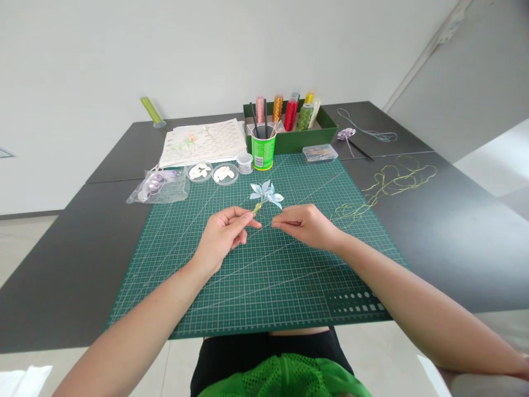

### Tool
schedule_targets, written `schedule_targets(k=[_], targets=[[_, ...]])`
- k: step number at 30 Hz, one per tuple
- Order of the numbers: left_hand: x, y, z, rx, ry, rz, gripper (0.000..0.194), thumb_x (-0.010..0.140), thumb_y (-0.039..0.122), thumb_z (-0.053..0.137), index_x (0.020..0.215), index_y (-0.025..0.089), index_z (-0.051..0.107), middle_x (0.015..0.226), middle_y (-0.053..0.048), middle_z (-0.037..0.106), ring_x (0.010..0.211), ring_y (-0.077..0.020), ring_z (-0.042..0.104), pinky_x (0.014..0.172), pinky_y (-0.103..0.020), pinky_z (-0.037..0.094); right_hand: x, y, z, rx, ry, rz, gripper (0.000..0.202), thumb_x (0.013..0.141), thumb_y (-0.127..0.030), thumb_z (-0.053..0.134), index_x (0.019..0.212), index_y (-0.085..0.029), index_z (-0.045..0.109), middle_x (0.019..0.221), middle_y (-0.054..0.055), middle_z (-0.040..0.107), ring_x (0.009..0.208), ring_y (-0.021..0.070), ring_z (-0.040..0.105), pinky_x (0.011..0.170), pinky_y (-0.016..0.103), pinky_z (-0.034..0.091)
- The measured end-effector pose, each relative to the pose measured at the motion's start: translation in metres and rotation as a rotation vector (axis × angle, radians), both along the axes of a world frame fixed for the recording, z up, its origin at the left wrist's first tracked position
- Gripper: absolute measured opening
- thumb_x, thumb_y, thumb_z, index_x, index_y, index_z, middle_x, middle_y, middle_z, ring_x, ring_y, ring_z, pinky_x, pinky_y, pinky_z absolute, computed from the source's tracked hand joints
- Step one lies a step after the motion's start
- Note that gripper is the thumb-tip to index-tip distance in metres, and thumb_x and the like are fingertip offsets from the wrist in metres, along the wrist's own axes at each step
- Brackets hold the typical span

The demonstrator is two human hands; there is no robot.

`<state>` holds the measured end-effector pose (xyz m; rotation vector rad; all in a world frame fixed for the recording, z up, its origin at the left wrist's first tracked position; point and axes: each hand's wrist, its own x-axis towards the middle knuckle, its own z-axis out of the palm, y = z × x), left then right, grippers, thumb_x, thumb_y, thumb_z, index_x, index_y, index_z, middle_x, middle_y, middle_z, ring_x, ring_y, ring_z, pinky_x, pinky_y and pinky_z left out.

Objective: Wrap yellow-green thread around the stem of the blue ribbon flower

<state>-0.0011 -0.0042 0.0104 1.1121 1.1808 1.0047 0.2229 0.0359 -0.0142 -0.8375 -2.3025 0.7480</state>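
A pale blue flower (267, 193) with a yellow-green stem stands above the green cutting mat (248, 286). The thumb and index finger of my left hand (227, 231) pinch that stem, and its other fingers are partly curled. Just right of the flower, my right hand (308, 225) has its fingers pressed together; anything between its fingertips is too small to make out. Yellow-green thread (388, 184) lies in loose loops on the mat's right edge and the dark table, beyond my right hand.
At the back are a green box (289, 144) of thread spools, a green cup (263, 151) with tools, and printed sheets (202, 143). Dishes of white pieces (225, 174), a plastic bag (161, 186), a clear case (320, 153) and a purple flower (346, 133) lie around the mat.
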Motion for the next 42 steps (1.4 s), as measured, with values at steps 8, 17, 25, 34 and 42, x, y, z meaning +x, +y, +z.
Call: schedule_targets(k=[8,17,25,34,42], targets=[[-0.002,0.003,-0.005,-0.016,-0.006,0.05,0.027,0.082,0.041,0.075,0.083,0.014,0.068,0.088,-0.01,0.077,0.045,-0.0035,0.047,0.038,-0.015,0.027,0.0,-0.003,0.001,0.101,-0.02,0.066,0.027,0.1,-0.021,0.054,0.081,-0.015,0.072,0.065,-0.001,0.058,0.061,0.0087,0.052,0.059,0.021,0.038],[-0.003,0.006,-0.01,-0.009,0.144,0.061,0.034,0.084,0.042,0.073,0.105,0.015,0.072,0.09,-0.011,0.079,0.047,-0.0079,0.052,0.038,-0.018,0.031,-0.001,-0.009,0.004,0.162,-0.034,0.094,0.025,0.101,-0.021,0.054,0.088,-0.015,0.074,0.068,0.001,0.061,0.062,0.0092,0.053,0.059,0.021,0.041],[-0.002,-0.003,-0.009,0.207,0.622,-0.137,0.022,0.094,0.033,0.059,0.1,0.024,0.078,0.085,-0.001,0.079,0.05,-0.0118,0.061,0.05,-0.023,0.043,-0.001,-0.013,0.006,0.364,0.092,0.06,0.022,0.101,-0.023,0.054,0.097,-0.016,0.075,0.072,0.002,0.065,0.062,0.009,0.059,0.056,0.02,0.044],[0.004,-0.012,-0.01,0.437,0.856,-0.291,0.021,0.097,0.029,0.058,0.101,0.026,0.079,0.077,0.002,0.078,0.056,-0.0152,0.065,0.054,-0.025,0.04,0.0,-0.016,0.013,0.467,0.133,0.015,0.02,0.1,-0.022,0.058,0.094,-0.016,0.075,0.066,0.0,0.062,0.055,0.0072,0.054,0.049,0.02,0.039],[0.004,-0.015,-0.01,0.524,0.919,-0.349,0.022,0.097,0.027,0.059,0.105,0.027,0.08,0.089,0.002,0.081,0.069,-0.0191,0.074,0.06,-0.027,0.049,0.0,-0.015,0.014,0.457,0.125,-0.017,0.023,0.101,-0.025,0.056,0.091,-0.018,0.076,0.066,0.001,0.064,0.056,0.0086,0.056,0.051,0.021,0.043]])
